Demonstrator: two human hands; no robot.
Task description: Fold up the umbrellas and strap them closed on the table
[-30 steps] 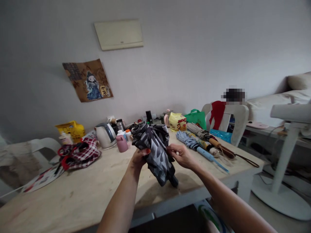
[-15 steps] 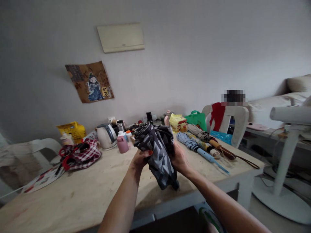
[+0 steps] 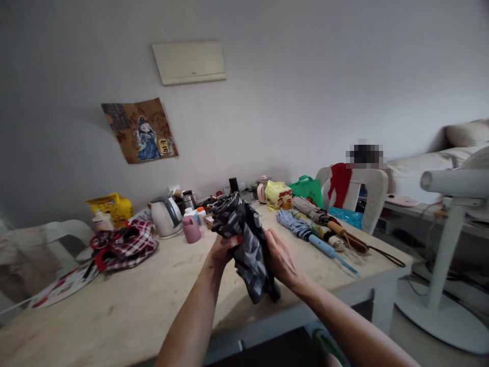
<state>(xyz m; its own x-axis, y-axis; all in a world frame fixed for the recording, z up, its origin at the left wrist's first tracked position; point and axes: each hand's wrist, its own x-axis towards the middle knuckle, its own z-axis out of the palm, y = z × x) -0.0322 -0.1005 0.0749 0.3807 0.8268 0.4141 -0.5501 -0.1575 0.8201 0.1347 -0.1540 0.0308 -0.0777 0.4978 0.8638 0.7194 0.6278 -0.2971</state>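
Note:
Between my hands, above the front of the table, is a camouflage umbrella in grey and black. Its canopy is collapsed into loose folds, and it tilts with the lower end toward me. My left hand grips its left side, thumb across the fabric. On the right side, my right hand presses the folds inward, its fingers partly hidden behind the cloth. Other folded umbrellas lie to the right: a light blue umbrella and, beyond it, a grey umbrella with a brown handle.
A white kettle, a pink cup and small bottles stand behind the umbrella on the wooden table. A red checked cloth item lies left. At the back right are a yellow packet, a green bag and a seated person.
My right hand has squeezed the loose fabric on the right side inward, so the umbrella's upper part looks narrower. My left hand keeps its hold. The view has shifted slightly.

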